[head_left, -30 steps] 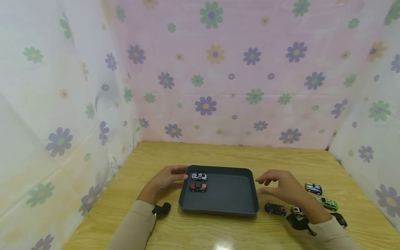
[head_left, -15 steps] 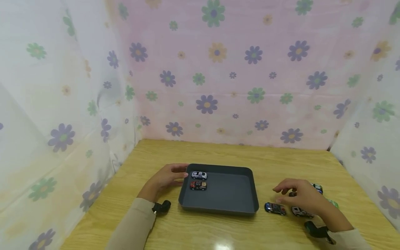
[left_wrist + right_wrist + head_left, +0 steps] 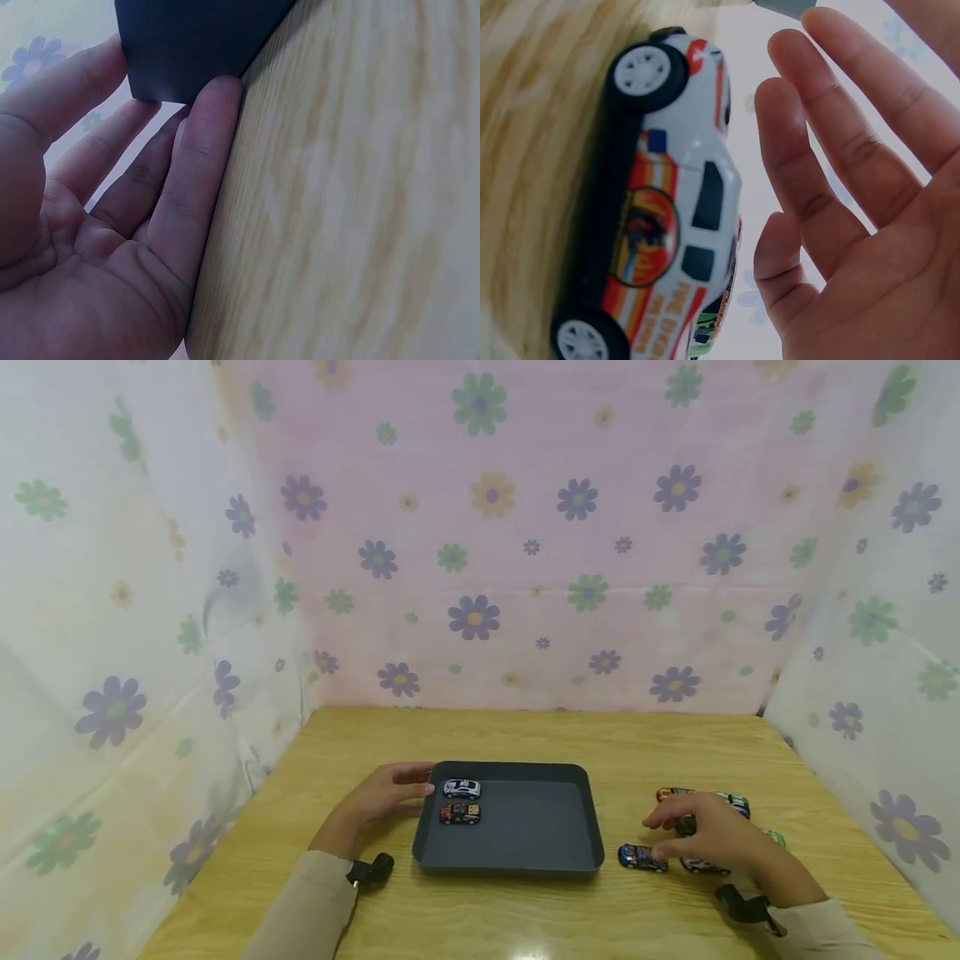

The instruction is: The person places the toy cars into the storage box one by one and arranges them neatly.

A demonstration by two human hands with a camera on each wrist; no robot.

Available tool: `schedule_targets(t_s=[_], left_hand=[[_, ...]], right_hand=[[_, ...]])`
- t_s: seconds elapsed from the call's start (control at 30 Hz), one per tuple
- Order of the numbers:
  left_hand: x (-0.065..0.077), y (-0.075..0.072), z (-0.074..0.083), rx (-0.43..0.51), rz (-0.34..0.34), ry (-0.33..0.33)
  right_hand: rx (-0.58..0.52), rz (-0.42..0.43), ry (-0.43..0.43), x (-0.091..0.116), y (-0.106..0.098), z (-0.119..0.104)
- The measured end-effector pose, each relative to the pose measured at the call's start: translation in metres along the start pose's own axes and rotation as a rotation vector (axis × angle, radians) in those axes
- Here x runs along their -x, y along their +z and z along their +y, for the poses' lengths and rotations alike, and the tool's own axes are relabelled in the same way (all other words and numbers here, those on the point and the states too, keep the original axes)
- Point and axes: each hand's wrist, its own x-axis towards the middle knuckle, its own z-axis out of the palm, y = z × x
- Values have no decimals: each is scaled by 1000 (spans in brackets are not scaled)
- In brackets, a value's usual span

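In the head view, my left hand [image 3: 382, 799] rests against the left wall of a dark grey tray [image 3: 536, 835]. Its fingers lie fairly straight, fingertips at the tray wall [image 3: 187, 45] in the left wrist view. Inside the tray, a white toy car [image 3: 461, 789] sits behind a red and black one [image 3: 460, 813]. My right hand [image 3: 720, 835] hovers over loose toy cars with relaxed fingers, holding nothing. Its thumb overlaps a dark blue toy car [image 3: 637, 857]. Beside the palm in the right wrist view is a white and orange toy car [image 3: 675, 202], mostly covered by the hand from above.
Around the right hand lie an orange toy car [image 3: 672, 793], a blue and white one [image 3: 738, 805] and a green one [image 3: 776, 837], some partly hidden. The wooden table [image 3: 360, 910] is enclosed by flowered cloth [image 3: 525, 635] at the back and sides.
My right hand has moved away from the tray's right side, rightward and nearer to me, over the loose cars. The left hand stays at the tray. The head view has shifted slightly.
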Motion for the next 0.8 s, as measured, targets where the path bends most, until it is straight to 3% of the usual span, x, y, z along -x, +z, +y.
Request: schedule_targets(t_s=[0.17,0.4,0.67,0.8], left_hand=[[2,0,1,14,-6,4],[2,-1,2,2,-6,16],[0,-1,-1,4,6,-4],[-1,0,-2,19,-1,-2]], right_hand=[[-53,-46,-7,-1,3,3],[-12,-45,-30,-2,5,3],[-39,-97,-84,-3,6,0],[-35,-108,-67,-2,6,-1]])
